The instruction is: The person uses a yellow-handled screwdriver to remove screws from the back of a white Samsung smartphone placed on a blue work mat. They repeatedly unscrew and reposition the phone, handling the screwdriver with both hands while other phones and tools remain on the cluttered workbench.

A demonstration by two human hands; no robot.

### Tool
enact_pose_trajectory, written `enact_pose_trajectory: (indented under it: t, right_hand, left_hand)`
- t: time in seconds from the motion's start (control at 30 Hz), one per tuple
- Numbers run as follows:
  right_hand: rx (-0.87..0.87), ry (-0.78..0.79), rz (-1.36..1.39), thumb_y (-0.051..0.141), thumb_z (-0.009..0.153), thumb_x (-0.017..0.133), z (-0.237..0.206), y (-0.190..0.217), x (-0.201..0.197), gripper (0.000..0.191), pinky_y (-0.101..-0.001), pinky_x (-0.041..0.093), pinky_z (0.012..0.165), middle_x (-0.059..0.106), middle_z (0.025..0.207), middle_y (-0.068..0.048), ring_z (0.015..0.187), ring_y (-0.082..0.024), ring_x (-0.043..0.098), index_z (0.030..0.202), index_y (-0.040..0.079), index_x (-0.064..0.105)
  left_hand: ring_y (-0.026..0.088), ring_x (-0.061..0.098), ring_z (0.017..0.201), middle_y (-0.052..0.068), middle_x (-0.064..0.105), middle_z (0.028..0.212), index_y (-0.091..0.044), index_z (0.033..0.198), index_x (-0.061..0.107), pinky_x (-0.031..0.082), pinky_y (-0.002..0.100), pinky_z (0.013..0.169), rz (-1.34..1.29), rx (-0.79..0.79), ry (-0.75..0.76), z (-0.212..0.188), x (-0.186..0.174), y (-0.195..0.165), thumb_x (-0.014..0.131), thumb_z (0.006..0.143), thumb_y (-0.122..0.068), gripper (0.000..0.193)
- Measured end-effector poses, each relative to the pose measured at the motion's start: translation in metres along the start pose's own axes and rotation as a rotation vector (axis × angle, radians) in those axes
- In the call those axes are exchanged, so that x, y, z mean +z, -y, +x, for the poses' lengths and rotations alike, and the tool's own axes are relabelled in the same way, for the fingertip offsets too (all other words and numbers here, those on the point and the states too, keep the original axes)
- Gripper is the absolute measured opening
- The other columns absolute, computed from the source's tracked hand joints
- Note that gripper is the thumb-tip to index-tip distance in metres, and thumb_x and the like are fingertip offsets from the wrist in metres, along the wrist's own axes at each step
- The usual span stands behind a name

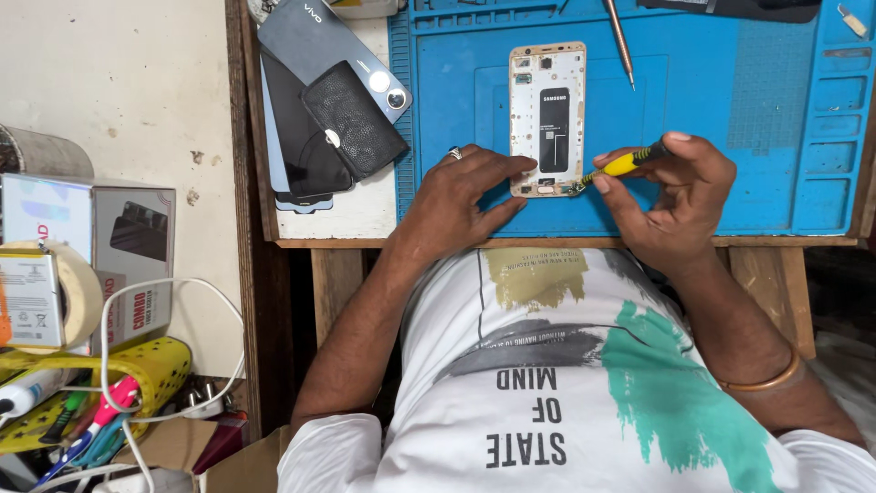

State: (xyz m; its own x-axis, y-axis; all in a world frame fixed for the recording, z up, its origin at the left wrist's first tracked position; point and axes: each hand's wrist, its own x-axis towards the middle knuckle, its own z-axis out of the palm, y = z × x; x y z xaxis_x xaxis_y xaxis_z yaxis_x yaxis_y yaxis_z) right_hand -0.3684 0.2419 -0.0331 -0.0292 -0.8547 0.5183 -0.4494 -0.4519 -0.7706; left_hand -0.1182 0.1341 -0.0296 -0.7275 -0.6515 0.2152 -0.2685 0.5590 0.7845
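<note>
An opened phone [547, 119] with its back cover off lies on a blue work mat [712, 128], showing a black battery in a pale gold frame. My left hand [461, 196], with a ring on one finger, presses flat on the mat and touches the phone's lower left edge. My right hand [671, 196] grips a small yellow-handled screwdriver [625, 164], whose tip sits at the phone's lower right corner.
A stack of phones and a dark case [328, 100] lies left of the mat. Tweezers [620, 41] lie on the mat behind the phone. On the far left stand boxes [109, 246], a tape roll [78, 292] and a yellow basket [137, 365] of tools and cables.
</note>
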Motion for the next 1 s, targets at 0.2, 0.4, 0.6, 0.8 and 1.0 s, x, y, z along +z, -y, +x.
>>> enact_pose_trajectory:
  t: [0.2, 0.4, 0.6, 0.8, 1.0]
  right_hand:
    - [-0.019, 0.011, -0.001, -0.017, 0.102, 0.069, 0.0, 0.003, 0.003, 0.073, -0.0353, 0.065, 0.093, 0.063, 0.113, -0.018, 0.104, -0.028, 0.074, 0.149, 0.013, 0.023]
    - [-0.018, 0.035, -0.015, -0.017, 0.101, 0.069, 0.004, 0.007, 0.005, 0.071, -0.0353, 0.065, 0.092, 0.063, 0.114, -0.021, 0.105, -0.029, 0.074, 0.147, 0.012, 0.024]
    - [-0.035, 0.047, -0.024, -0.017, 0.102, 0.069, 0.004, 0.003, 0.002, 0.07, -0.0353, 0.065, 0.092, 0.064, 0.115, -0.019, 0.106, -0.028, 0.074, 0.147, 0.013, 0.024]
    - [-0.042, 0.023, -0.06, -0.016, 0.1, 0.071, -0.006, -0.004, 0.002, 0.071, -0.0349, 0.065, 0.09, 0.06, 0.117, -0.021, 0.104, -0.029, 0.074, 0.146, 0.011, 0.024]
    - [-0.058, -0.059, -0.107, -0.011, 0.091, 0.073, 0.01, 0.0, 0.012, 0.069, -0.0379, 0.065, 0.09, 0.063, 0.115, -0.024, 0.105, -0.029, 0.074, 0.142, 0.007, 0.03]
  left_hand:
    - [0.016, 0.068, 0.1, 0.001, 0.076, 0.103, -0.014, 0.126, 0.071, 0.053, 0.038, 0.089, 0.032, 0.003, 0.009, 0.0, 0.004, 0.002, 0.083, 0.089, -0.022, 0.04]
    - [0.015, 0.067, 0.1, -0.001, 0.075, 0.102, -0.015, 0.126, 0.071, 0.052, 0.039, 0.09, 0.037, 0.003, 0.016, 0.0, 0.005, 0.005, 0.083, 0.089, -0.023, 0.04]
    - [0.016, 0.066, 0.099, -0.001, 0.074, 0.101, -0.015, 0.126, 0.071, 0.052, 0.039, 0.089, 0.047, -0.004, 0.023, 0.0, 0.007, 0.006, 0.083, 0.089, -0.023, 0.039]
    - [0.018, 0.066, 0.101, 0.002, 0.075, 0.107, -0.014, 0.125, 0.072, 0.051, 0.04, 0.089, 0.039, -0.004, 0.027, -0.001, 0.008, 0.006, 0.082, 0.09, -0.022, 0.038]
    - [0.024, 0.068, 0.108, 0.006, 0.076, 0.114, -0.01, 0.121, 0.074, 0.049, 0.042, 0.099, 0.008, 0.073, -0.018, 0.008, -0.007, 0.001, 0.078, 0.09, -0.02, 0.033]
